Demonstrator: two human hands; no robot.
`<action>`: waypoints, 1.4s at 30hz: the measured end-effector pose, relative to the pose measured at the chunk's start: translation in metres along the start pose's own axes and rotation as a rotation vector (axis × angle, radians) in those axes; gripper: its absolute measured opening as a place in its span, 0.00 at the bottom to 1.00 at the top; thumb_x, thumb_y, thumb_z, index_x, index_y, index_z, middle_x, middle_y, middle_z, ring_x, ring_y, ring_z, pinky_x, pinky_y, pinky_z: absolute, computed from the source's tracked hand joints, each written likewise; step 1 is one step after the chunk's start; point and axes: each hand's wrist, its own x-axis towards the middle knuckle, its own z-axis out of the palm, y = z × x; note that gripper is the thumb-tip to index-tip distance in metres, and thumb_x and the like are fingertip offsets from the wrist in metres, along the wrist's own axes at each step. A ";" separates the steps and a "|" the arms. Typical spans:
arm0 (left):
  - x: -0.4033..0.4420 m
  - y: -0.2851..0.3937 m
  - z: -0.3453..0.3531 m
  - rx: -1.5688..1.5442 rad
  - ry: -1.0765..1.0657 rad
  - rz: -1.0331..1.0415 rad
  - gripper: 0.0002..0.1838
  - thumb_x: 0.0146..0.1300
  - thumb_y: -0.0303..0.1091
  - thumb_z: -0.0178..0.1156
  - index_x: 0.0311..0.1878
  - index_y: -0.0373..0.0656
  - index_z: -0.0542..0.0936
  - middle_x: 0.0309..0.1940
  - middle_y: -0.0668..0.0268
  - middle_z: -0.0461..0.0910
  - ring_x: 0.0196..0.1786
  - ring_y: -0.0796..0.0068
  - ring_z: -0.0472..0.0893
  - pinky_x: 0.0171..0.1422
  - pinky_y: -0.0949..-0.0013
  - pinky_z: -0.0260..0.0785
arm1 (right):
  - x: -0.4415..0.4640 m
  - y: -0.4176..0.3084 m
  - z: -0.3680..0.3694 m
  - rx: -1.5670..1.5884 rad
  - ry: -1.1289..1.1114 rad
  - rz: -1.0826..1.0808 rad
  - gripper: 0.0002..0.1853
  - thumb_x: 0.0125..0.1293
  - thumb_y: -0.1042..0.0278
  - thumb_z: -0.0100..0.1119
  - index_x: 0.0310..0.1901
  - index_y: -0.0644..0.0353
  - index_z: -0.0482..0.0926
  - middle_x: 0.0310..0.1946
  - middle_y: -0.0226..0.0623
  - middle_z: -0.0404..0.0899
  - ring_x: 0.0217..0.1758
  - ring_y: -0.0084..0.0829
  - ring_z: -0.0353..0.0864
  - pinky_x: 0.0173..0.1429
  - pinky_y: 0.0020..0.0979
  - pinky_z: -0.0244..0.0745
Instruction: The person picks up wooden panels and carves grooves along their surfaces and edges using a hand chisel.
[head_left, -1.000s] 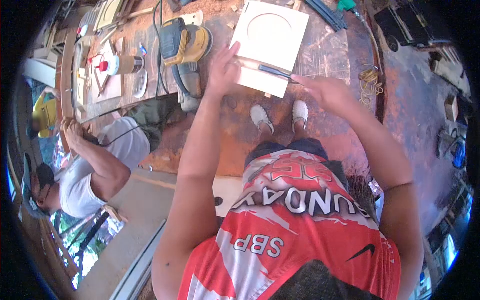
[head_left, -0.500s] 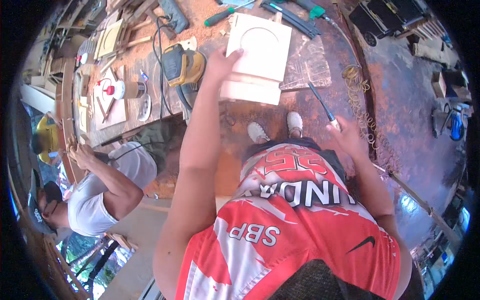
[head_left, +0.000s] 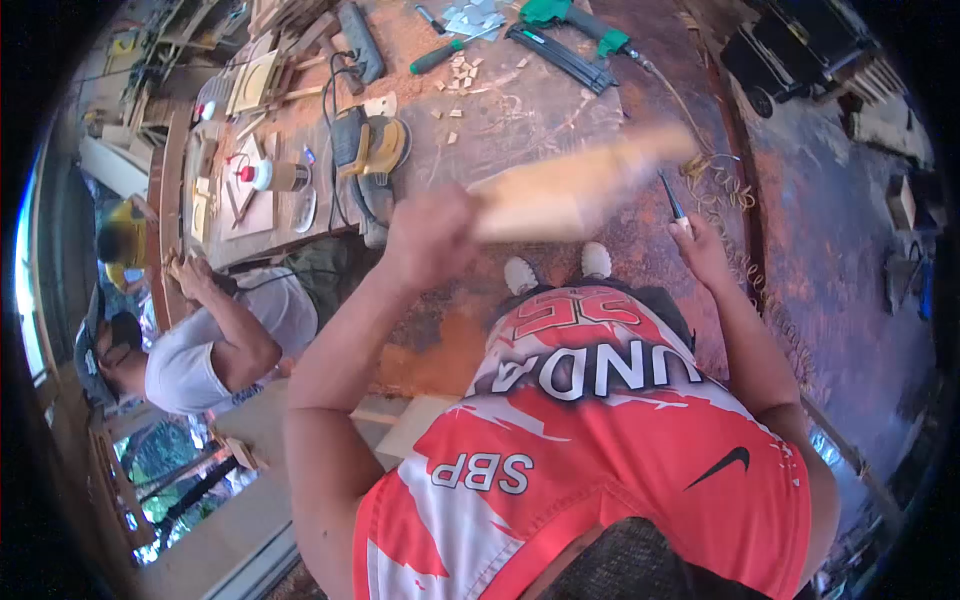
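My left hand [head_left: 432,235] is closed on the left end of a pale wooden piece [head_left: 545,195], lifted above the bench and tilted. Motion blurs the piece, most of all at its right end. Off to the right, my right hand [head_left: 703,248] grips the light handle of a slim tool [head_left: 673,197], whose dark blade points up and away from me. The tool and the wooden piece are apart.
On the bench [head_left: 480,130] lie a yellow sander [head_left: 372,145], a green screwdriver [head_left: 437,57], small wood chips [head_left: 462,72], a green-and-black air tool [head_left: 562,58] with a coiled hose and a glue bottle [head_left: 270,175]. A co-worker [head_left: 220,335] in white works at the left.
My left hand has raised the wooden piece off the bench and turned it. My right hand drew the tool away from the wood to the right and still holds it there.
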 end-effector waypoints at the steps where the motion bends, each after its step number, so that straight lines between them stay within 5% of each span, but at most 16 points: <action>1: -0.002 -0.004 0.010 0.067 0.097 -0.212 0.14 0.53 0.32 0.74 0.38 0.43 0.78 0.30 0.64 0.77 0.31 0.60 0.80 0.35 0.63 0.73 | 0.004 -0.002 -0.002 0.000 -0.011 -0.010 0.15 0.73 0.57 0.64 0.45 0.62 0.80 0.28 0.31 0.76 0.34 0.25 0.73 0.42 0.34 0.72; 4: -0.019 -0.042 0.067 -0.253 0.343 -0.674 0.13 0.66 0.31 0.70 0.48 0.39 0.77 0.42 0.62 0.84 0.41 0.69 0.83 0.47 0.65 0.77 | 0.006 -0.006 -0.003 0.056 0.033 -0.066 0.15 0.73 0.56 0.64 0.45 0.63 0.80 0.27 0.30 0.73 0.34 0.25 0.72 0.43 0.34 0.72; 6: -0.006 -0.044 0.113 -1.016 0.931 -0.892 0.14 0.75 0.31 0.60 0.58 0.37 0.73 0.53 0.60 0.81 0.50 0.70 0.83 0.56 0.62 0.79 | 0.006 -0.010 -0.007 0.048 -0.034 -0.170 0.16 0.73 0.56 0.64 0.46 0.63 0.80 0.29 0.31 0.74 0.36 0.25 0.73 0.44 0.33 0.72; 7: -0.003 -0.041 0.128 -1.051 0.977 -1.012 0.16 0.77 0.29 0.54 0.64 0.37 0.69 0.58 0.58 0.78 0.57 0.67 0.82 0.61 0.61 0.79 | 0.005 -0.012 -0.008 0.035 -0.047 -0.165 0.16 0.73 0.56 0.64 0.46 0.63 0.80 0.29 0.31 0.74 0.36 0.25 0.73 0.44 0.33 0.72; 13: 0.011 -0.036 0.193 -1.322 1.239 -1.074 0.16 0.77 0.32 0.57 0.61 0.34 0.71 0.56 0.59 0.79 0.56 0.72 0.80 0.62 0.65 0.74 | 0.000 -0.029 -0.021 -0.028 -0.166 -0.157 0.16 0.72 0.59 0.64 0.50 0.64 0.79 0.36 0.37 0.77 0.41 0.29 0.76 0.50 0.33 0.72; 17: 0.002 -0.042 0.209 -1.244 1.241 -1.137 0.15 0.76 0.34 0.57 0.56 0.32 0.74 0.47 0.60 0.82 0.48 0.71 0.83 0.52 0.66 0.77 | -0.004 -0.038 -0.029 -0.135 -0.170 -0.204 0.18 0.72 0.62 0.64 0.56 0.64 0.78 0.43 0.43 0.82 0.48 0.36 0.81 0.56 0.36 0.74; 20: -0.030 -0.059 0.174 -0.879 0.153 -1.398 0.18 0.73 0.43 0.64 0.47 0.34 0.79 0.35 0.61 0.84 0.35 0.73 0.84 0.37 0.64 0.80 | -0.003 -0.069 -0.038 -0.266 -0.190 -0.236 0.19 0.71 0.63 0.64 0.59 0.63 0.77 0.48 0.48 0.83 0.53 0.44 0.83 0.59 0.39 0.75; 21: -0.035 -0.060 0.155 -0.895 0.158 -1.407 0.18 0.73 0.43 0.64 0.47 0.34 0.79 0.35 0.61 0.84 0.35 0.73 0.84 0.37 0.64 0.80 | -0.002 -0.086 -0.042 -0.341 -0.203 -0.211 0.19 0.71 0.64 0.63 0.60 0.62 0.77 0.50 0.51 0.83 0.55 0.48 0.84 0.60 0.40 0.75; 24: -0.026 -0.062 0.112 -0.399 -0.137 -1.353 0.15 0.72 0.42 0.64 0.47 0.37 0.81 0.33 0.59 0.85 0.34 0.71 0.84 0.40 0.62 0.79 | 0.023 -0.113 -0.050 -0.533 -0.261 -0.305 0.20 0.70 0.64 0.63 0.61 0.57 0.78 0.51 0.53 0.83 0.55 0.54 0.83 0.59 0.44 0.77; 26: -0.016 -0.083 0.122 -0.213 0.370 -0.930 0.13 0.65 0.42 0.69 0.46 0.44 0.86 0.36 0.53 0.86 0.39 0.53 0.86 0.47 0.55 0.78 | 0.038 -0.148 -0.050 -0.710 -0.276 -0.332 0.21 0.69 0.64 0.63 0.62 0.55 0.78 0.51 0.53 0.83 0.55 0.54 0.83 0.58 0.46 0.78; 28: 0.019 -0.119 0.142 0.111 0.519 -0.464 0.18 0.62 0.42 0.70 0.53 0.45 0.84 0.50 0.53 0.84 0.56 0.52 0.82 0.62 0.54 0.73 | 0.053 -0.184 -0.042 -0.887 -0.284 -0.355 0.21 0.69 0.63 0.62 0.63 0.53 0.78 0.51 0.52 0.84 0.54 0.54 0.83 0.57 0.48 0.78; 31: 0.058 -0.145 0.162 0.257 0.451 -0.394 0.25 0.61 0.52 0.69 0.57 0.48 0.83 0.61 0.57 0.79 0.69 0.51 0.72 0.72 0.49 0.63 | 0.072 -0.235 -0.029 -1.060 -0.372 -0.297 0.21 0.72 0.64 0.59 0.66 0.52 0.77 0.54 0.51 0.83 0.57 0.55 0.81 0.59 0.47 0.76; 33: 0.065 -0.159 0.175 0.270 0.182 -0.418 0.43 0.57 0.64 0.67 0.68 0.42 0.76 0.71 0.44 0.69 0.77 0.44 0.63 0.81 0.40 0.49 | 0.079 -0.264 -0.020 -1.223 -0.454 -0.293 0.20 0.72 0.62 0.57 0.65 0.51 0.78 0.48 0.52 0.84 0.52 0.55 0.82 0.55 0.51 0.77; 34: 0.067 -0.140 0.142 0.229 0.090 -0.405 0.32 0.63 0.58 0.64 0.63 0.46 0.80 0.66 0.47 0.75 0.74 0.45 0.68 0.78 0.36 0.51 | 0.085 -0.262 -0.022 -1.190 -0.466 -0.400 0.20 0.72 0.62 0.57 0.64 0.52 0.79 0.45 0.52 0.85 0.49 0.56 0.83 0.52 0.53 0.77; 37: 0.073 -0.174 0.155 0.209 0.071 -0.300 0.30 0.57 0.62 0.69 0.55 0.50 0.84 0.55 0.56 0.82 0.65 0.52 0.77 0.71 0.52 0.65 | 0.090 -0.270 -0.018 -1.231 -0.484 -0.334 0.19 0.69 0.63 0.59 0.61 0.49 0.81 0.43 0.50 0.86 0.48 0.54 0.85 0.52 0.52 0.80; 42: 0.100 -0.212 0.147 0.044 -0.237 -0.122 0.34 0.51 0.69 0.68 0.49 0.49 0.86 0.43 0.55 0.87 0.55 0.55 0.84 0.63 0.54 0.73 | 0.090 -0.269 -0.020 -1.229 -0.484 -0.282 0.20 0.68 0.64 0.60 0.61 0.49 0.81 0.44 0.51 0.86 0.50 0.55 0.85 0.54 0.53 0.79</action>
